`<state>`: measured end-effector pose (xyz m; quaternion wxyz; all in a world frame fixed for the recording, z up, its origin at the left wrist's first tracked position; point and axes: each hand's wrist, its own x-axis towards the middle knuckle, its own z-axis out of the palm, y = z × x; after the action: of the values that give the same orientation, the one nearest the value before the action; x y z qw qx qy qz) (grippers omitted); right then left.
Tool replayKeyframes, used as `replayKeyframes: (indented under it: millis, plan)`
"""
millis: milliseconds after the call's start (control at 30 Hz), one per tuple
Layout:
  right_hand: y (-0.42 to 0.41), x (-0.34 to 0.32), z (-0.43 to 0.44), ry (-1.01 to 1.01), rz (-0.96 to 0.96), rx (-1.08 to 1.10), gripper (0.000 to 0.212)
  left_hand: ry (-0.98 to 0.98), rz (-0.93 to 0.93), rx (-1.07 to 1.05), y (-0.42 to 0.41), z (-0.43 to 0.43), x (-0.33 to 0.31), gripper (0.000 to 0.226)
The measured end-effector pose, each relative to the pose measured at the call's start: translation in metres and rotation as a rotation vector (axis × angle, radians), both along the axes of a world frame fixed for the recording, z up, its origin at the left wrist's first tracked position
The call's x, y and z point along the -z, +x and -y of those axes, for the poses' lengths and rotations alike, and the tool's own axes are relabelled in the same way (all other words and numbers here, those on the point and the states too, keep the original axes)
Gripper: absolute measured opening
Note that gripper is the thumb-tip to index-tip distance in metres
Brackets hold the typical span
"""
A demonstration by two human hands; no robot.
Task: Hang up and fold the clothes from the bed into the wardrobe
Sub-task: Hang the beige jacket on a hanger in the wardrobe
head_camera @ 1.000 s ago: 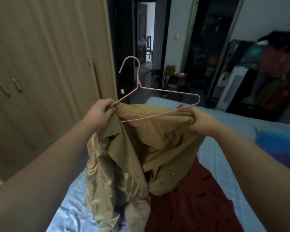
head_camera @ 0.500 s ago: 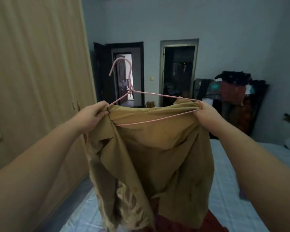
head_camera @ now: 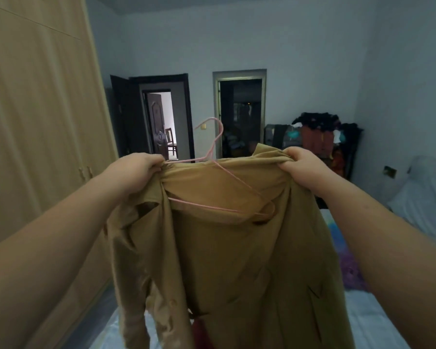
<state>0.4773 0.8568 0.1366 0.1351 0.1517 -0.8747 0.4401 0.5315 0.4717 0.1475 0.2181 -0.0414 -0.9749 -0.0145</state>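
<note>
I hold a tan coat (head_camera: 237, 260) up in front of me, above the bed (head_camera: 378, 323). A pink wire hanger (head_camera: 213, 147) sits inside its neck, hook pointing up, right end tucked under the cloth. My left hand (head_camera: 139, 168) grips the coat's left shoulder together with the hanger's left end. My right hand (head_camera: 301, 165) grips the bunched right shoulder of the coat. The wardrobe (head_camera: 35, 134), doors closed, stands along the left wall. A bit of red cloth (head_camera: 199, 331) shows below the coat.
Two open doorways (head_camera: 161, 127) are in the far wall. A dark rack piled with clothes (head_camera: 322, 142) stands at the back right. A pillow (head_camera: 423, 197) and a colourful cloth (head_camera: 347, 263) lie on the bed at right. A narrow floor strip runs between wardrobe and bed.
Both hands have lifted the coat higher and spread it. The hanger's right end has slipped inside the coat's shoulder. My view has tilted upward from the bed to the far wall.
</note>
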Motion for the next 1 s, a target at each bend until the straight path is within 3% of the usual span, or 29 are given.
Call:
replayKeyframes:
  millis: [200, 300, 367, 433, 533, 600, 667, 733, 767, 867, 933, 1000]
  plan:
    - [0.004, 0.008, 0.015, -0.033, -0.125, 0.05, 0.013, 0.231, -0.102, -0.022, -0.02, -0.049, 0.011, 0.009]
    - [0.003, 0.029, 0.029, 0.018, -0.074, 0.091, 0.041, 0.359, -0.111, 0.012, -0.024, -0.066, 0.013, 0.013]
    - [0.007, 0.045, 0.034, 0.199, -0.003, 0.054, 0.062, 0.409, -0.129, 0.03, -0.025, -0.075, 0.01, 0.015]
    - [0.013, 0.053, 0.032, 0.438, 0.215, -0.046, 0.073, 0.41, -0.162, 0.036, -0.024, -0.08, 0.007, 0.015]
    - [0.021, 0.044, 0.012, 0.791, 0.477, -0.046, 0.052, 0.416, -0.197, 0.048, -0.022, -0.081, 0.004, 0.015]
    - [0.017, 0.029, -0.003, 0.723, 0.334, 0.062, 0.03, 0.465, -0.208, 0.066, -0.019, -0.08, 0.0, 0.012]
    - [0.007, 0.015, -0.018, 0.49, -0.025, 0.194, 0.02, 0.508, -0.218, 0.1, -0.015, -0.079, -0.001, 0.009]
    - [0.002, 0.002, -0.026, 0.214, -0.363, 0.146, 0.011, 0.52, -0.208, 0.14, -0.009, -0.08, 0.0, 0.008]
    - [0.0, -0.002, -0.027, 0.147, -0.45, 0.069, 0.018, 0.511, -0.204, 0.147, -0.006, -0.083, 0.001, 0.01]
    - [-0.01, -0.006, -0.021, 0.266, -0.415, -0.086, 0.049, 0.502, -0.203, 0.15, 0.006, -0.09, 0.008, 0.009]
    - [-0.02, -0.001, -0.012, 0.386, -0.37, -0.113, 0.047, 0.494, -0.203, 0.13, 0.015, -0.092, 0.012, 0.007]
    - [-0.025, 0.009, -0.002, 0.367, -0.37, -0.178, 0.029, 0.467, -0.16, 0.102, 0.025, -0.09, 0.016, 0.007]
